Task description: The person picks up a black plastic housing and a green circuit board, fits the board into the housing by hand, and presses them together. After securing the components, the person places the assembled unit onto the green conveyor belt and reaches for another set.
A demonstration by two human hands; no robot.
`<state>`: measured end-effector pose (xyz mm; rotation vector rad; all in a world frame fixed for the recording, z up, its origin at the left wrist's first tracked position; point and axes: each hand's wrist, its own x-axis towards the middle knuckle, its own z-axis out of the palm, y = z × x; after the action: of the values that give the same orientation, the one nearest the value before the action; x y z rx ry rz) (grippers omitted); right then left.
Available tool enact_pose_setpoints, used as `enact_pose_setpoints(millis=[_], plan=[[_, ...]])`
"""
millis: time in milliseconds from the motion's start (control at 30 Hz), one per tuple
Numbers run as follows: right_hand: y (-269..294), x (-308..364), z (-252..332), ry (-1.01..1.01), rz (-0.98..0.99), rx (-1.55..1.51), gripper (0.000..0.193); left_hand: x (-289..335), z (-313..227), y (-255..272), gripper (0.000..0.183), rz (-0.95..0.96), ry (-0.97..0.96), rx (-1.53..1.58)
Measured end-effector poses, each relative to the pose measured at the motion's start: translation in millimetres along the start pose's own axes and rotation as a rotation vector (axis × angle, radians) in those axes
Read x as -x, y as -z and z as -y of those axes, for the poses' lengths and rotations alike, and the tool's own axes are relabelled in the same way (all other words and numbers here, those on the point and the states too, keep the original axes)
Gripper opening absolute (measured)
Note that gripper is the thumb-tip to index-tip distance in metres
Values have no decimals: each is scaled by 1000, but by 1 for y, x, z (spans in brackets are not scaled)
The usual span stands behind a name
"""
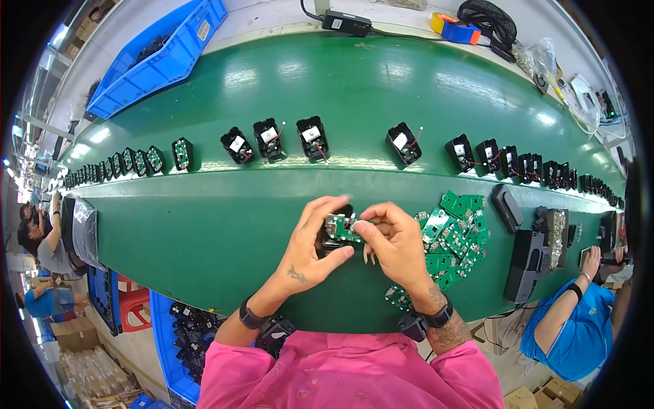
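Note:
My left hand (300,252) curls around a small black plastic housing (330,244) above the middle of the green bench. A green circuit board (335,225) sits at the housing's open face; whether it is fully seated I cannot tell. With thumb and forefinger pinched at the board's right edge, my right hand (398,245) grips it there, and the fingertips partly cover that edge. Just right of this hand lies a loose pile of green circuit boards (449,240).
Black housings with red wires (312,140) line the ledge beyond my hands, continuing right. Housings with green boards (182,154) run left. A blue bin (155,58) stands far left, and a black machine (528,262) at right. Co-workers (572,327) sit at both sides.

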<state>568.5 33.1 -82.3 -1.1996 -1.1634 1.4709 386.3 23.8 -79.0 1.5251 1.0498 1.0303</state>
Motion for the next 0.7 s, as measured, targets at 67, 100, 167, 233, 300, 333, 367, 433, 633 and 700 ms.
enact_pose_setpoints(millis=[67, 100, 167, 233, 300, 333, 367, 433, 633, 700], plan=[[-1, 0, -3, 106, 20, 110, 13, 1, -4, -3, 53, -11, 161, 301], [-2, 0, -4, 214, 42, 222, 14, 1, 1, -2, 62, 14, 181, 315], [-5, 2, 0, 273, 28, 271, 15, 1, 15, 1, 64, 62, 138, 261], [-4, 4, 0, 279, -4, 369, 19, -1, 16, 3, 61, 56, 130, 265], [-1, 0, -5, 374, -27, 416, 19, -1, 15, 2, 58, 50, 122, 267], [-1, -2, -7, 470, -50, 461, 20, 0, 12, 0, 57, 33, 139, 297], [-1, -1, -7, 471, -49, 462, 20, 0, 10, -2, 57, 16, 156, 327], [0, -1, -7, 426, -46, 361, 19, 0, 11, -5, 57, 7, 155, 328], [0, 1, -10, 394, -22, 343, 17, 1, 8, -9, 54, 4, 251, 326], [-1, 2, -12, 366, -72, 276, 17, 1, 7, -12, 52, 7, 245, 287]])
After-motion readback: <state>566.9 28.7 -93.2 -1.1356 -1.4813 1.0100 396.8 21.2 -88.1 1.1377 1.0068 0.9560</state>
